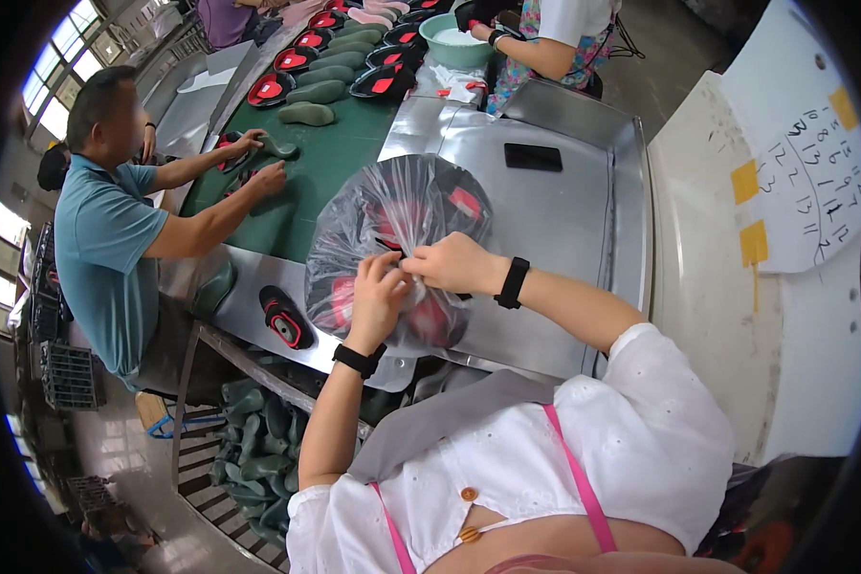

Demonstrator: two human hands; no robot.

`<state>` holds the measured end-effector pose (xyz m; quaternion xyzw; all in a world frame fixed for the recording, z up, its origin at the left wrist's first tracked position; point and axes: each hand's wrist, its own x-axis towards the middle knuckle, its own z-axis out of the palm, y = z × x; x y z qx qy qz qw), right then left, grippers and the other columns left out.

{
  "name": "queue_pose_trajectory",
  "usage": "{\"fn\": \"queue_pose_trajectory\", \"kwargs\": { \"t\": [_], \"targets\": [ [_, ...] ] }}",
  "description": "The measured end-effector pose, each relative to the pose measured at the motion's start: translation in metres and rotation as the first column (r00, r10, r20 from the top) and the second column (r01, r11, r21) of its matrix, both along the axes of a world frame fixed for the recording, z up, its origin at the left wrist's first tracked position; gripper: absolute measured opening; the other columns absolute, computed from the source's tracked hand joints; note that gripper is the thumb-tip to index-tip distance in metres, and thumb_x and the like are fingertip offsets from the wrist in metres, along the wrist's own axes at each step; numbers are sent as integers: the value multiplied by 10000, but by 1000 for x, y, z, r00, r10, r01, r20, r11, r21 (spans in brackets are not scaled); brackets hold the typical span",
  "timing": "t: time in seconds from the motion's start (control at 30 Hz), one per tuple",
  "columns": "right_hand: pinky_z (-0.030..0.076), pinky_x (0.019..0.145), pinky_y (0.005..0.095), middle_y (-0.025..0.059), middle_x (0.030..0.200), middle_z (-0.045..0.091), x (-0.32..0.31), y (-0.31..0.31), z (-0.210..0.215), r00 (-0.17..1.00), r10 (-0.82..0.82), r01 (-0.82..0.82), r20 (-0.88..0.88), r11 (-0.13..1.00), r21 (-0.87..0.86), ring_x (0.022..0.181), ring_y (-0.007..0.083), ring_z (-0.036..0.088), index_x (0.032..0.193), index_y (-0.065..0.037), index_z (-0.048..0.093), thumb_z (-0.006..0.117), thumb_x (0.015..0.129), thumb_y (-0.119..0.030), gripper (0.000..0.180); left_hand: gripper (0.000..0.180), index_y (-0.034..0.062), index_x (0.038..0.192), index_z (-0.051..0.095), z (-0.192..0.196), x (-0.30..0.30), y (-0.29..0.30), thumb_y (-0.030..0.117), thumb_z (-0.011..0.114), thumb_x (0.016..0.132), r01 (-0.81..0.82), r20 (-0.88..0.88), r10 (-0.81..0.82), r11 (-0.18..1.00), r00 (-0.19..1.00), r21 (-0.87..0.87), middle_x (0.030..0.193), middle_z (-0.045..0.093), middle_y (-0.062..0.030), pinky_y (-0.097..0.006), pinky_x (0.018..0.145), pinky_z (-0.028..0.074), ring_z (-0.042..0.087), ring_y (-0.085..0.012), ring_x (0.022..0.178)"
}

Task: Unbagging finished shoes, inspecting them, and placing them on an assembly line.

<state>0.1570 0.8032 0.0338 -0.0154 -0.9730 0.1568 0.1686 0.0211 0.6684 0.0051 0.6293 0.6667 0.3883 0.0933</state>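
One left hand (381,295) and one right hand (452,264) apparently pinch the clear bag (350,222) where it gathers; likely soft and slippery, it should hold best bunched.

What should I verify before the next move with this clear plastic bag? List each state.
1. Left grip on the clear, bulging plastic bag: ok, at its gathered top.
2. Right grip on the bag: ok, pinching the gathered plastic beside the left.
3. Bag fastened: cannot tell, the grips cover the gather.
4. Black rectangular phone apart from the bag: ok, on the silver metal tabletop.
5. Tabletop left of the bag clear: not ok, a black-and-red shoe lies there.
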Motion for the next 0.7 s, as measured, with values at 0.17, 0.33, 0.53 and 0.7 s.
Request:
{"fn": "queue_pose_trajectory", "kwargs": {
  "t": [0.17,0.33,0.53,0.7],
  "targets": [
    [464,471,348,54,687,543,5,1,6,998,59,-59,-7,996,61,560,240,593,797,-102,514,540,765,-176,85,206,38,875,602,9,2,2,14,603,670,110,-2,-110,992,994,-53,1146,522,-132,-415,917,384,484,-330,1042],
    [441,480,366,52,600,524,39,-13,-2,1000,-11,12,9,999,-52,546,255,573,732,-93,501,579,767,-239,170,636,22,1129,449,-1,0,-16,348,722,656,186,166,-121,867,979,-462,1125,513,-179,-421,906,359,501,-341,1049],
    [440,499,316,61,702,578,82,-34,106,971,60,-159,-231,885,-438,530,239,547,738,-93,594,711,679,-209,175,597,79,1035,562,-8,-13,-31,422,750,584,193,74,-178,903,981,-383,1103,517,-83,-415,890,307,451,-281,1071],
    [463,691,354,74,937,582,75,-3,22,978,-208,174,0,821,-543,760,216,580,791,-94,606,707,643,-170,195,314,60,963,600,9,21,-13,176,632,673,261,159,-227,934,961,-245,967,565,-118,-449,922,264,499,-274,971]
  ]
}}
